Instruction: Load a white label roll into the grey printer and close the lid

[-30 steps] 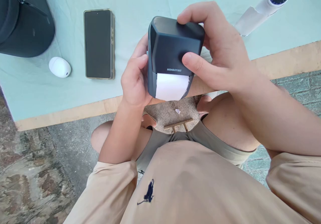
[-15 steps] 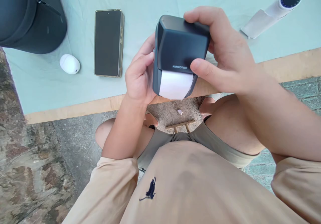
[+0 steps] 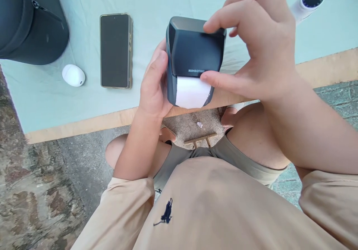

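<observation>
A dark label printer (image 3: 197,52) marked NIIMBOT is held up above the table's front edge. White label paper (image 3: 192,92) comes out below its lid. My left hand (image 3: 154,84) wraps round the printer's left side, thumb along the edge, with the other fingers partly hidden behind it. My right hand (image 3: 260,44) pinches the lid from the right: the index fingertip is on its top edge and the thumb on its lower edge by the paper. The remaining right fingers are curled, away from the printer.
On the cloth-covered table (image 3: 151,3) lie a phone (image 3: 115,51), a white oval case (image 3: 73,75) and a black zippered bag (image 3: 30,22). A white roll (image 3: 309,3) stands at the back right, partly behind my right hand. A small scrap (image 3: 199,124) is on the ground.
My right hand has shifted its hold: its fingers have risen and curled off the printer's side, leaving index finger and thumb on the lid. The whole scene has slid slightly left in view.
</observation>
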`<move>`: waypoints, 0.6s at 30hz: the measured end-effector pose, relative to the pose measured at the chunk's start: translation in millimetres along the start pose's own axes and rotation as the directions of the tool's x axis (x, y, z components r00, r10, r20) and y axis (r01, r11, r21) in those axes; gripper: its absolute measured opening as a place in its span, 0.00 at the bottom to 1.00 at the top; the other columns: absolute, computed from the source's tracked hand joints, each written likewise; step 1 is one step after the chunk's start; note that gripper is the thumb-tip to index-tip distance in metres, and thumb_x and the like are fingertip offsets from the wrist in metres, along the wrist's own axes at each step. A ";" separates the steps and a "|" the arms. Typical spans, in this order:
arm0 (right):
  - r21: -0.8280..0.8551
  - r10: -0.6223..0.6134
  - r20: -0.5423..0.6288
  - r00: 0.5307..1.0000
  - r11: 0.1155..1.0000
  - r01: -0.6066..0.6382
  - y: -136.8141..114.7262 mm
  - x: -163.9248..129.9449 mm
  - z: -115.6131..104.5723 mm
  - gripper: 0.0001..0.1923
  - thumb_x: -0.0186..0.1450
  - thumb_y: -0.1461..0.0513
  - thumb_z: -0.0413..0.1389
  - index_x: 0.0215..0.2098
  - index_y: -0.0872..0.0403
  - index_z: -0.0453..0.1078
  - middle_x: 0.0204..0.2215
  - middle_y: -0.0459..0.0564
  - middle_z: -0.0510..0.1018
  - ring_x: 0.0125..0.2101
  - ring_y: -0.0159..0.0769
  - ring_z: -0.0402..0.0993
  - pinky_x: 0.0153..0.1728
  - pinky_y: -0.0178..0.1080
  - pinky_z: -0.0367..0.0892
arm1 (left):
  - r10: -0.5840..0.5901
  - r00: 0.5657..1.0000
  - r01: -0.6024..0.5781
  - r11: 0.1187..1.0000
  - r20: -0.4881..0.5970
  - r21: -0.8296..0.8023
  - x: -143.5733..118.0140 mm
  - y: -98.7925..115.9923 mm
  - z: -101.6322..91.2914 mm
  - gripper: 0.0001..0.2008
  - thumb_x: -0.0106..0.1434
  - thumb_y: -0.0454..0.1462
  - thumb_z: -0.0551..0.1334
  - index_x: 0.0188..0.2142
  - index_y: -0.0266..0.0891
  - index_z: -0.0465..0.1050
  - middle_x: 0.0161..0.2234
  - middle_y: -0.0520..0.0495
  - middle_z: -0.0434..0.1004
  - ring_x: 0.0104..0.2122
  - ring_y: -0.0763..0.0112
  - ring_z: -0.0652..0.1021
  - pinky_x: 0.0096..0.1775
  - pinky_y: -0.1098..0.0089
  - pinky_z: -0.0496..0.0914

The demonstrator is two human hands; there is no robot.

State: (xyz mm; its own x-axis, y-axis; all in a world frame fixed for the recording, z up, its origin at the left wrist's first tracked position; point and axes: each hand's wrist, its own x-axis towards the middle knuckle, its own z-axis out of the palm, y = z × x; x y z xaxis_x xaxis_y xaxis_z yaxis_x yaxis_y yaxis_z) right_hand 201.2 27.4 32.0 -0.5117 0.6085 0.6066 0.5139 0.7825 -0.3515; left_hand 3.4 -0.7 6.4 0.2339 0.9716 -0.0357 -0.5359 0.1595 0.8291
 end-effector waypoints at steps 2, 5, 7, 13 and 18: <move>-0.077 -0.037 -0.059 0.998 0.997 0.032 -1.0 -2.2 -1.5 0.22 0.67 0.48 0.51 0.47 0.56 0.70 0.36 0.52 0.71 0.43 0.35 0.72 0.47 0.42 0.72 | -0.045 0.997 0.045 0.999 -0.061 0.006 -1.8 2.0 3.5 0.13 0.68 0.48 0.59 0.47 0.48 0.73 0.46 0.50 0.78 0.53 0.58 0.78 0.57 0.59 0.73; -0.147 0.040 -0.132 0.990 0.987 -0.059 -5.7 -5.5 -6.0 0.14 0.69 0.54 0.50 0.42 0.54 0.72 0.22 0.45 0.67 0.28 0.22 0.67 0.33 0.33 0.64 | -0.029 0.998 0.034 0.995 -0.054 0.098 -1.8 2.7 5.8 0.14 0.68 0.50 0.58 0.46 0.49 0.74 0.48 0.50 0.78 0.51 0.56 0.78 0.54 0.58 0.74; -0.094 0.212 -0.182 0.960 0.968 -0.232 -10.6 -5.1 -9.4 0.17 0.72 0.53 0.48 0.40 0.53 0.75 0.20 0.45 0.65 0.24 0.17 0.62 0.29 0.31 0.58 | -0.007 1.000 0.008 0.988 -0.007 0.153 -0.5 1.2 4.7 0.15 0.68 0.49 0.57 0.46 0.48 0.76 0.49 0.49 0.78 0.51 0.55 0.77 0.53 0.57 0.74; 0.323 0.560 -0.165 0.812 0.809 -0.492 -25.1 12.5 -17.3 0.23 0.70 0.45 0.47 0.44 0.55 0.67 0.42 0.43 0.73 0.29 0.17 0.69 0.33 0.29 0.67 | 0.052 0.998 -0.054 0.987 0.019 0.153 4.8 -7.5 -7.0 0.15 0.64 0.50 0.59 0.43 0.49 0.79 0.44 0.47 0.79 0.44 0.52 0.75 0.51 0.50 0.71; 0.210 0.432 -0.056 0.900 0.887 -0.412 -25.2 17.3 -17.0 0.13 0.69 0.57 0.50 0.38 0.57 0.72 0.35 0.44 0.77 0.31 0.21 0.70 0.33 0.32 0.62 | 0.043 0.998 -0.049 0.987 0.043 0.156 5.7 -8.7 -8.2 0.17 0.64 0.51 0.59 0.45 0.47 0.78 0.46 0.47 0.79 0.48 0.51 0.75 0.52 0.52 0.73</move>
State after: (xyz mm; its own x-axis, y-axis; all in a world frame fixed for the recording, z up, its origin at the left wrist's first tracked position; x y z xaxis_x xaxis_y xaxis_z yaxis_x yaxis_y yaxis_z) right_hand 191.1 16.0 63.6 -0.2002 0.8783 0.4341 0.5221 0.4706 -0.7113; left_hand 2.8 4.9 -5.6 0.2452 0.9692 0.0239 -0.4139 0.0824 0.9066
